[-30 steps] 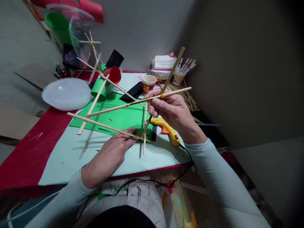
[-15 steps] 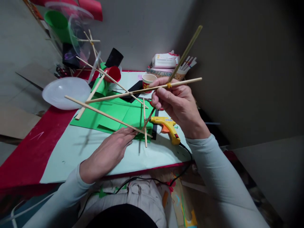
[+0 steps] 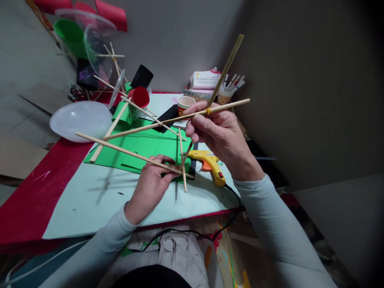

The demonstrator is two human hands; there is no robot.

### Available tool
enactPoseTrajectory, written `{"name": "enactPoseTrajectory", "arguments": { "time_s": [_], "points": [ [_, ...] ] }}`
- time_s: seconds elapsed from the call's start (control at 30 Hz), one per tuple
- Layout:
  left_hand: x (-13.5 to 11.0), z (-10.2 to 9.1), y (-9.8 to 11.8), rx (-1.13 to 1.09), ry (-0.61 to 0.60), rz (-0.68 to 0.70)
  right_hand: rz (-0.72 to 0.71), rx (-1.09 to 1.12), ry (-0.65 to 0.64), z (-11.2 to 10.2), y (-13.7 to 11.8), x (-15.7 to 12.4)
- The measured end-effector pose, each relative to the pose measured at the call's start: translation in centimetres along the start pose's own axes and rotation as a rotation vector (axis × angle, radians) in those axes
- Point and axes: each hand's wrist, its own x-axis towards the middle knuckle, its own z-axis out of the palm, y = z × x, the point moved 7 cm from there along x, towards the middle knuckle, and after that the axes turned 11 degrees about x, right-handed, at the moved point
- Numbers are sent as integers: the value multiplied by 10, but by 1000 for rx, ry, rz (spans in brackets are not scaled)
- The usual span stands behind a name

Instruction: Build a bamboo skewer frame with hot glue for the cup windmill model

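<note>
A frame of crossed wooden sticks (image 3: 138,126) is held up above the table, with a yellow binding (image 3: 208,111) at one crossing. My right hand (image 3: 220,138) is closed, pinching the frame beside that binding. One stick rises steeply from the same joint. Lower down, my left hand (image 3: 154,184) is closed round the near stick close to its right-hand crossing; its fingertips are partly hidden behind the stick. Beneath the frame lie green sheets (image 3: 144,140). A yellow glue gun (image 3: 210,160) rests on the table just right of the lower crossing, below my right hand.
Behind the sticks stand a paper cup (image 3: 186,105), a red cup (image 3: 140,97) and a black cup (image 3: 142,76). A whitish plastic lid (image 3: 81,120) is at left. Further back are a tissue pack (image 3: 204,80) and a cup of pens (image 3: 225,97). The glue gun's cord (image 3: 235,194) hangs over the table's front edge.
My left hand has gone from lying flat by the lower crossing to gripping the near stick. The stick frame and my right hand have shifted slightly left in view.
</note>
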Motion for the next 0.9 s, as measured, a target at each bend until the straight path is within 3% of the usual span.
{"name": "enactPoseTrajectory", "arguments": {
  "time_s": [0.17, 0.37, 0.57, 0.9],
  "points": [
    [0, 10, -7, -9, -44, -57, 9, 12, -15, -2, 5, -2],
    [-1, 13, -1, 2, -67, -25, -22, 83, -48, -10, 12, -1],
    [-5, 17, -2, 1, -66, 2, -106, 90, 80, -24, -7, 4],
    [-14, 10, -3, -53, -122, 10, -22, 221, 51, -21, -21, 32]
  ]
}}
